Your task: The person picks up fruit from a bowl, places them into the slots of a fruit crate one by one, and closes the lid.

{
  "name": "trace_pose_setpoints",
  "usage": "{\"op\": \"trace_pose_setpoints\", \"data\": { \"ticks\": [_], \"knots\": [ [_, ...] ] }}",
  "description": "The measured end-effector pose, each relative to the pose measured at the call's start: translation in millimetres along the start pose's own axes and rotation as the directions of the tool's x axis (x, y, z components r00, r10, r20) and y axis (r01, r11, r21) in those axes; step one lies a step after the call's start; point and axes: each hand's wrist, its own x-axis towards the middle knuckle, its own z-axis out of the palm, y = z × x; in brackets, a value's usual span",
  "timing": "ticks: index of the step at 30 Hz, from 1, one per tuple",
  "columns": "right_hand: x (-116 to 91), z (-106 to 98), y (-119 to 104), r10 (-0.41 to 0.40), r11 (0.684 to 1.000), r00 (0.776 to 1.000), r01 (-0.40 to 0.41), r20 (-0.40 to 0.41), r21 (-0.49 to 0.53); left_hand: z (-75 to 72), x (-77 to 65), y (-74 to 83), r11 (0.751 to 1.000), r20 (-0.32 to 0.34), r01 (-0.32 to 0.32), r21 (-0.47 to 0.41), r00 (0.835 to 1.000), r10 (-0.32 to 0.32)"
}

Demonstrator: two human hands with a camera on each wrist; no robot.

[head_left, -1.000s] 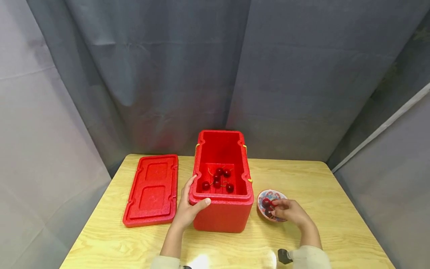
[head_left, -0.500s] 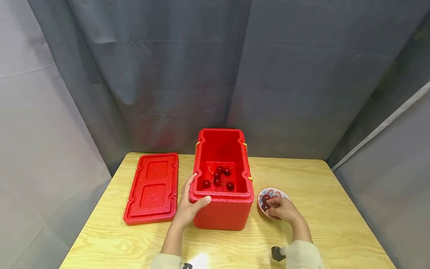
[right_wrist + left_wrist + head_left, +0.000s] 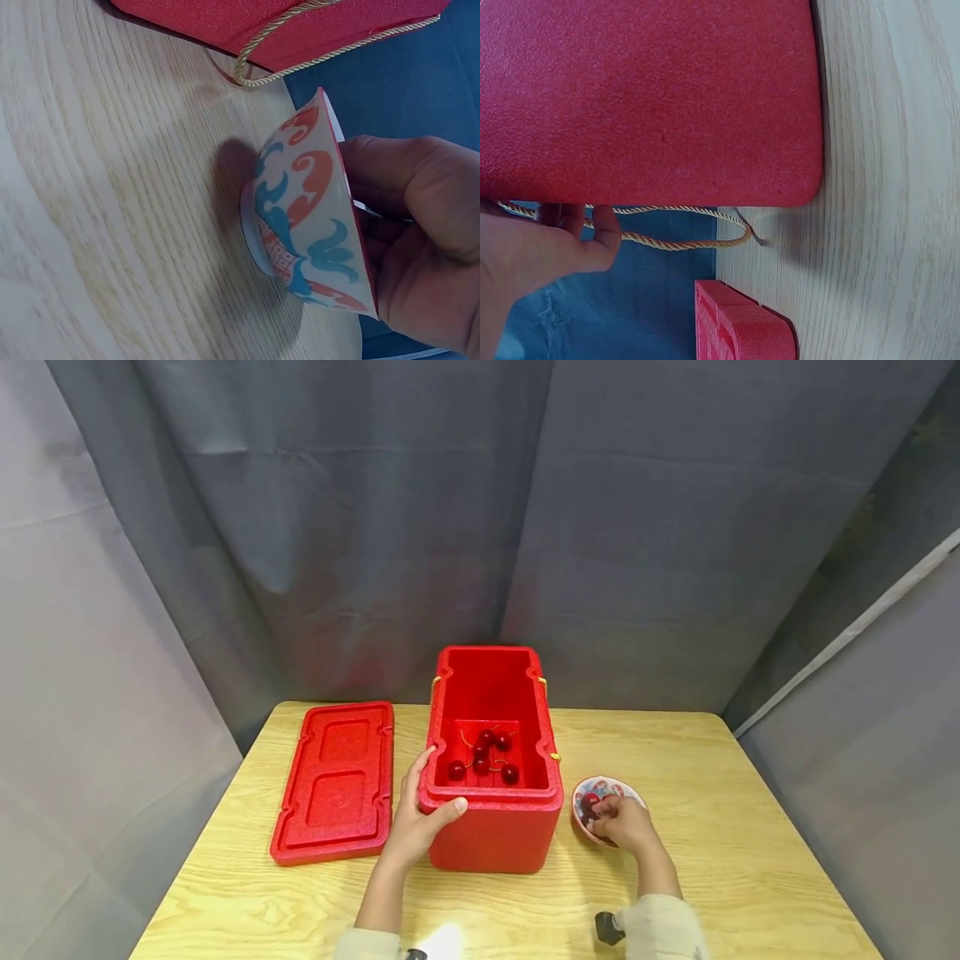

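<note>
A red foam box (image 3: 495, 839) stands lidless on the table, several dark cherries (image 3: 482, 766) with stems lying on its floor. My left hand (image 3: 415, 827) holds its near left corner, thumb over the front rim and fingers along the left side. To the right of the box is a small patterned bowl (image 3: 300, 210). My right hand (image 3: 624, 822) reaches over its rim, thumb and fingertips closing around a dark cherry (image 3: 589, 803) inside. In the right wrist view the bowl wall hides the fingertips and the cherries.
The red lid (image 3: 337, 793) lies flat left of the box. Gold cord handles (image 3: 682, 244) hang from the box's sides. A grey curtain (image 3: 390, 527) rises behind the wooden table (image 3: 720, 877).
My right hand has shifted left and deeper into the bowl, over the cherries. My left hand stays on the box corner, and the cherries in the box have not moved.
</note>
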Motion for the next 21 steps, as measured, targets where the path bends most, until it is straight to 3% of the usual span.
{"op": "trace_pose_setpoints", "data": {
  "ticks": [7, 15, 21],
  "knots": [
    [1.6, -1.1, 1.5, 0.034, 0.999, 0.999, -0.034, -0.017, 0.013, 1.7, 0.7, 1.1, 0.999, -0.003, 0.012, 0.032, 1.0, -0.012],
    [-1.3, -7.4, -0.4, 0.077, 0.991, 0.997, -0.078, 0.019, 0.107, 1.9, 0.5, 1.9, 0.999, -0.005, 0.027, 0.029, 1.0, -0.027],
    [-6.5, -10.8, -1.2, 0.05, 0.987, 0.998, -0.056, 0.041, 0.151, 2.2, 0.4, 0.6, 1.0, -0.013, 0.011, 0.014, 1.0, -0.011]
  ]
}}
